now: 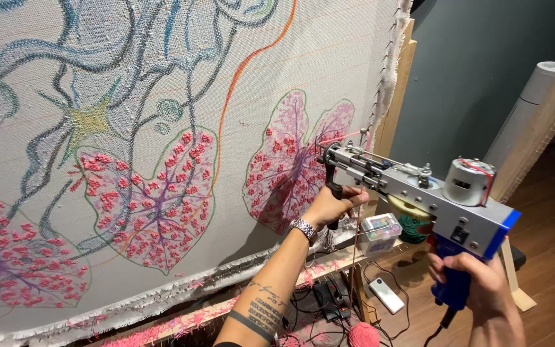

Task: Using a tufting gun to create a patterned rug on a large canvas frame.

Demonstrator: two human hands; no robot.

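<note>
Blue-handled tufting gun presses its needle to a pink leaf near the right edge of the stretched cloth. Left hand grips the black front handle; right hand wraps the rear grip. Pink yarn feeds the tip. Below, a clear box sits on the wooden frame, a pink yarn ball on the floor.

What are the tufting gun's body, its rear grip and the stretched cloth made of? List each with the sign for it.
Tufting gun body: looks like bare metal, grey with a dull sheen, screws showing.
Rear grip, held by the right hand: probably moulded plastic, uniform blue, matte.
Stretched cloth: woven fabric, open grid weave visible, edges frayed; pink areas look like tufted yarn.
</note>
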